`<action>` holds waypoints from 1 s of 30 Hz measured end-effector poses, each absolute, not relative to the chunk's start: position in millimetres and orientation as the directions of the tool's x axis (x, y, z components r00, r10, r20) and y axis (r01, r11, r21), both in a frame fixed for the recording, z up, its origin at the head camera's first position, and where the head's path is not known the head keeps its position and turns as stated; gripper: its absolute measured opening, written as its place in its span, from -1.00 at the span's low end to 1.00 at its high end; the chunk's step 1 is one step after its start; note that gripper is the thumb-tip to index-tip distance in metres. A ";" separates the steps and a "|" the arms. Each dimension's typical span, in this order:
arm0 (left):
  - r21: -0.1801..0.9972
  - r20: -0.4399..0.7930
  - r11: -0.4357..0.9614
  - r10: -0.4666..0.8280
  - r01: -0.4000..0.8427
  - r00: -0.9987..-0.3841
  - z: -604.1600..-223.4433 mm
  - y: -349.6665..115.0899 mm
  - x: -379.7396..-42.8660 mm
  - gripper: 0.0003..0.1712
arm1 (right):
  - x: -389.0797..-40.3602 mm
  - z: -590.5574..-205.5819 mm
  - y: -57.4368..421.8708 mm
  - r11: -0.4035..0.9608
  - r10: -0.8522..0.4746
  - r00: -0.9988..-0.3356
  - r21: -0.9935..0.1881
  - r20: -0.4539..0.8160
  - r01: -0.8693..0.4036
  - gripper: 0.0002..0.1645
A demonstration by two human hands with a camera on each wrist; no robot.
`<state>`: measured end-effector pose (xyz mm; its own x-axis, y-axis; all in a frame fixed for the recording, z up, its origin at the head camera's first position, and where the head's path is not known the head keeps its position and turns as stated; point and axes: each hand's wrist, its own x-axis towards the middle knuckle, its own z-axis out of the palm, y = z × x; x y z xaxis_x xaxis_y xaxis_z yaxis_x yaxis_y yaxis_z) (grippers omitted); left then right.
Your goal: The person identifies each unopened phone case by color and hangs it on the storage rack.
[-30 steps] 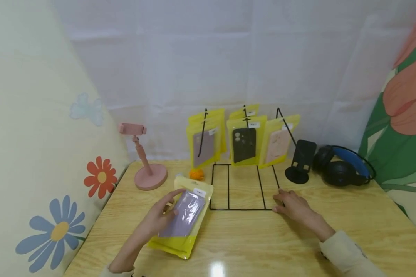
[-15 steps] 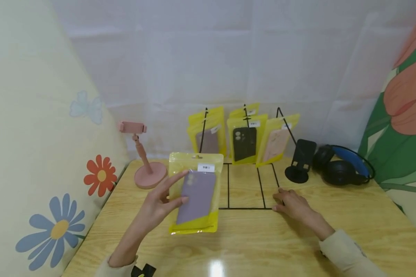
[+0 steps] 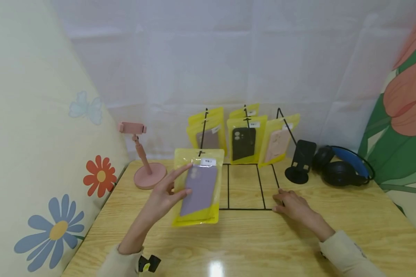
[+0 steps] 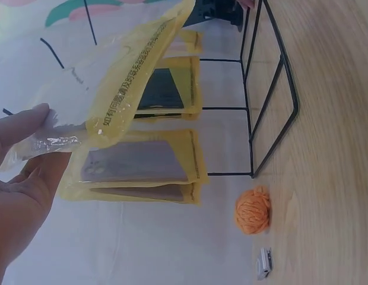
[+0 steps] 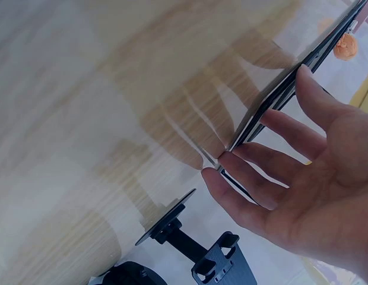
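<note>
My left hand [image 3: 164, 198] pinches a yellow-edged bag with a purple phone case [image 3: 202, 188], thumb and index finger on its front. The bag hangs upright above the table, its top hole at the tip of the left hook; whether the hook passes through, I cannot tell. Behind it, other bagged phone cases [image 4: 136, 160] hang on that hook of the black wire display rack [image 3: 242, 209]. My right hand [image 3: 294, 206] holds the front right corner of the rack's base. In the right wrist view its thumb and fingertips touch the black wire.
A bagged black phone case [image 3: 244, 144] and a bagged pink one [image 3: 276, 146] hang on the middle and right hooks. A pink phone stand [image 3: 150, 175] is at left. A black phone stand [image 3: 303, 156] and headphones [image 3: 339, 171] are at right. An orange yarn ball [image 4: 253, 210] lies by the rack.
My left hand has lifted the bagged purple phone case off the table, turned it upright and brought it up to the left hook. My right hand has stayed at the rack's corner.
</note>
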<state>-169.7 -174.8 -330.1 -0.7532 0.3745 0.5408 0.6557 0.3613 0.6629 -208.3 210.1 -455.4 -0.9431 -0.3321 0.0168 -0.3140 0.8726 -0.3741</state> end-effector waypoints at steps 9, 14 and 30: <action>0.640 0.545 0.415 0.348 0.647 -0.763 -354.0 -170.9 -217.4 -0.30 | -207.9 -457.9 211.7 0.864 -0.347 -0.937 -0.376 0.034 -0.334 -0.49; 0.725 0.457 0.398 0.332 0.562 -0.825 -360.8 -171.4 -235.2 -0.29 | -205.2 -459.2 211.6 0.866 -0.342 -0.939 -0.376 0.033 -0.328 -0.49; 0.772 0.369 0.394 0.362 0.499 -0.856 -335.4 -159.3 -238.9 -0.29 | -206.6 -461.2 214.4 0.868 -0.341 -0.940 -0.378 0.019 -0.322 -0.47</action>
<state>-238.9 -159.3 -335.4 -0.8560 0.3624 0.3687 0.4992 0.3941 0.7717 -206.6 214.4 -461.2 -0.9399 -0.3410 0.0188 -0.3224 0.8678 -0.3781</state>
